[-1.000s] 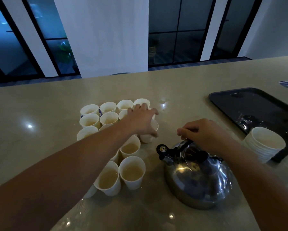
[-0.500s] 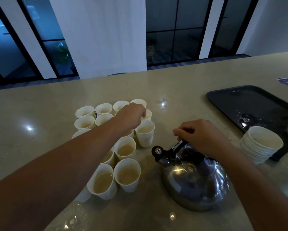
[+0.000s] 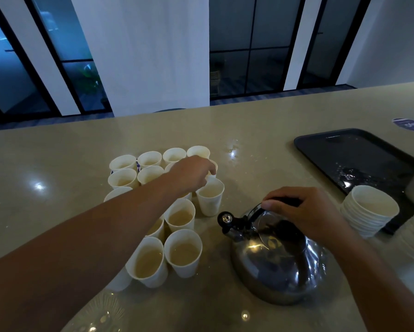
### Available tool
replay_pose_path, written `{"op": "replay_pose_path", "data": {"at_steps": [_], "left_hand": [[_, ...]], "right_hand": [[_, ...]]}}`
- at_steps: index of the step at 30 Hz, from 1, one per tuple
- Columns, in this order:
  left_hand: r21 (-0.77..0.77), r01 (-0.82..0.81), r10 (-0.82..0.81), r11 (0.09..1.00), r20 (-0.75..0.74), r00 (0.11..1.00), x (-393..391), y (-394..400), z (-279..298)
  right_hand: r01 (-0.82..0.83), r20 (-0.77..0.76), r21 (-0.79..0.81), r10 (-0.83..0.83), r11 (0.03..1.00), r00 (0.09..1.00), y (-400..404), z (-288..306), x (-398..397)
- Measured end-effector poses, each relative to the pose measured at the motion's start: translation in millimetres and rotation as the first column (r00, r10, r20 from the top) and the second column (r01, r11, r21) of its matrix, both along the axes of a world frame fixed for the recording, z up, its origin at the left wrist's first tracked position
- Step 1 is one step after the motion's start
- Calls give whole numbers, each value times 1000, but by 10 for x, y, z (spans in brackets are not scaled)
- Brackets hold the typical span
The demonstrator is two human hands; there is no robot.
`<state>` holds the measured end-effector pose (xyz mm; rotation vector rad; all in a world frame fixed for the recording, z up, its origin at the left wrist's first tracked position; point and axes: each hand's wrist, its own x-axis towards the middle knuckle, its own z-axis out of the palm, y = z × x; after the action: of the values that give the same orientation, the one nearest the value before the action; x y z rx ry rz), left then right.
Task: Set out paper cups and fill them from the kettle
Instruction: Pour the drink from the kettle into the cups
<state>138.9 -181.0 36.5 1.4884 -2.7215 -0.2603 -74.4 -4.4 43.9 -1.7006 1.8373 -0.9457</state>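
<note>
- Your kettle (image 3: 276, 262) is polished metal, mirror-glossy, with a matt black handle (image 3: 286, 202).
- The white paper cups (image 3: 180, 252) look smooth and matt.
- The beige countertop (image 3: 57, 212) is glossy, stone-like.
- The black tray (image 3: 325, 149) looks like smooth plastic.

— What do you see on my feed apart from the job itself?
— I see a beige counter (image 3: 249, 130) with glints of light on it. A dark tray (image 3: 320, 149) lies at my right with wet spots on it, and a round blue sticker (image 3: 409, 124) sits just beyond it.
— And behind?
— I see a white pillar (image 3: 141, 51) between dark-framed windows (image 3: 253, 44), with a leafy plant (image 3: 91, 80) behind the left glass
</note>
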Motion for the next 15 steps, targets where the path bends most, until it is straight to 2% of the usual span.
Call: {"op": "replay_pose_path", "data": {"at_steps": [3,6,11,15], "left_hand": [[-14,-6,6,1000,-8,1000,32,28,-15],[-40,5,-8,999,-63,998,78,41,12],[106,80,-45,991,-295,954,97,117,246],[126,109,-51,986,-392,918,111,163,505]], "right_hand": [[-2,15,16,2,1000,1000,23,29,5],[30,97,-5,-30,1000,995,69,50,42],[81,217,1,-80,997,973,114,125,146],[130,230,-43,-117,991,966,151,204,229]]}}
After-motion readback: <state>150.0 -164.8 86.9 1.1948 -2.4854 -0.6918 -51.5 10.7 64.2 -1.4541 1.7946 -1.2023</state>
